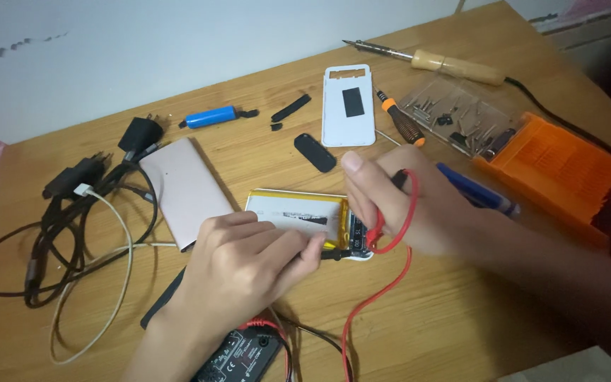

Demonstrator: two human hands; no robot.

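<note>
Meter (pixel 238 354) nearest; my left hand (pixel 249 265) pinches black probe (pixel 330 255), right hand (pixel 404 205) grips red probe (pixel 380 230), seemingly on battery (pixel 295 212); steady tips.

Black meter (pixel 238 357) cut off by bottom edge

Two hands (pixel 249 262) worked over one flat silver battery pack (pixel 295 211). On the table (pixel 447 311) lay one pink metal case (pixel 185 189), one white plastic cover (pixel 348 105), one blue cylindrical cell (pixel 210 117), one soldering iron (pixel 433 62), one orange-handled screwdriver (pixel 400 118), one orange bit case (pixel 556 170), one blue pen (pixel 476 189) and two black plug adapters (pixel 139 134).
</note>
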